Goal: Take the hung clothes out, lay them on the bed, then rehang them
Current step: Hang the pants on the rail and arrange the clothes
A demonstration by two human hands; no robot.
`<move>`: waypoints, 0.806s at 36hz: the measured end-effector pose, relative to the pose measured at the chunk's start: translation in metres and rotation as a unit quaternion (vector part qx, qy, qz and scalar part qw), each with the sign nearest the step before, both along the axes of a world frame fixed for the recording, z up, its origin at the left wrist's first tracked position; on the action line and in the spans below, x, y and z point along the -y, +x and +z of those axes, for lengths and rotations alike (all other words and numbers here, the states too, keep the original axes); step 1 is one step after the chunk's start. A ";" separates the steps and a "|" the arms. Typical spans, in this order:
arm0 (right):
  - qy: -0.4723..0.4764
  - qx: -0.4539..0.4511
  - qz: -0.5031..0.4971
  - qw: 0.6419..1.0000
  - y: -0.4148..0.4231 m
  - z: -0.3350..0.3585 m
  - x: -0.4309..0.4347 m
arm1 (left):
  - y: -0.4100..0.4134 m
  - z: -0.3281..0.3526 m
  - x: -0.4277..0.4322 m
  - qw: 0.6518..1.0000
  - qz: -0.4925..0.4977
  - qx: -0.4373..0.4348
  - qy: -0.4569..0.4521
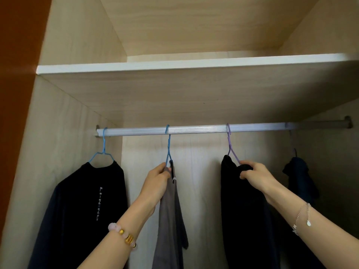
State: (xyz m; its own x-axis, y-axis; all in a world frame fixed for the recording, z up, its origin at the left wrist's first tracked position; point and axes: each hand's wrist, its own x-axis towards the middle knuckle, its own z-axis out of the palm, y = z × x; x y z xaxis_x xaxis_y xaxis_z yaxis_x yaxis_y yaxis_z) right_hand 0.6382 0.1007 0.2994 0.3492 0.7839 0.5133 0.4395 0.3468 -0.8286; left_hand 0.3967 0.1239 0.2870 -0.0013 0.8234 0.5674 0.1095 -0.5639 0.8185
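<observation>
Arms reach up from below toward the rail (194, 130) of a wardrobe (58, 123), one to each of two hangers hooked over it. Left hand (157, 178) pinches the top of the grey garment (171, 220) where it meets the middle blue hanger (168, 150), fingers curled, below the rail's midpoint. Right hand (256, 176) grips the shoulder of the black garment (240, 210) at the foot of the purple hanger (231, 150), further right under the rail. A bead bracelet (122, 234) circles the left wrist and a thin chain (301, 216) the right. At the rail's left end a lettered black shirt (77, 210) hangs on the end blue hanger (104, 150). Near its right end, in shadow, hangs a dark garment (301, 177). A shelf (174, 66) lies just above the rail.
</observation>
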 end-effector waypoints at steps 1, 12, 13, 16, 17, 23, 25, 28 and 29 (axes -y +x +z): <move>-0.001 0.001 -0.002 1.000 0.000 0.000 0.000 | 0.001 0.000 0.000 1.000 0.001 -0.003 0.002; 0.007 0.020 -0.036 0.999 -0.001 0.001 0.009 | 0.000 -0.001 -0.004 0.999 0.026 -0.016 0.034; 0.005 0.020 -0.035 0.999 -0.002 0.001 0.009 | 0.000 -0.001 -0.003 0.999 0.024 -0.017 0.040; 0.009 0.015 -0.027 0.999 -0.001 0.001 0.009 | -0.001 -0.001 0.000 0.998 0.026 -0.022 0.043; 0.011 0.015 -0.027 0.999 0.000 0.001 0.009 | -0.001 -0.001 0.001 0.999 0.029 -0.021 0.037; 0.008 0.016 -0.022 1.000 0.011 0.000 0.009 | -0.002 -0.006 0.009 0.991 0.108 -0.070 0.035; 0.011 0.031 -0.025 0.999 0.016 -0.003 0.012 | 0.000 -0.010 0.017 0.975 0.166 -0.123 0.084; 0.020 0.119 -0.057 0.991 0.023 -0.012 0.027 | 0.007 -0.017 0.025 0.917 0.271 -0.218 0.195; 0.027 0.147 -0.060 0.987 0.026 -0.016 0.033 | 0.011 -0.021 0.027 0.902 0.285 -0.235 0.223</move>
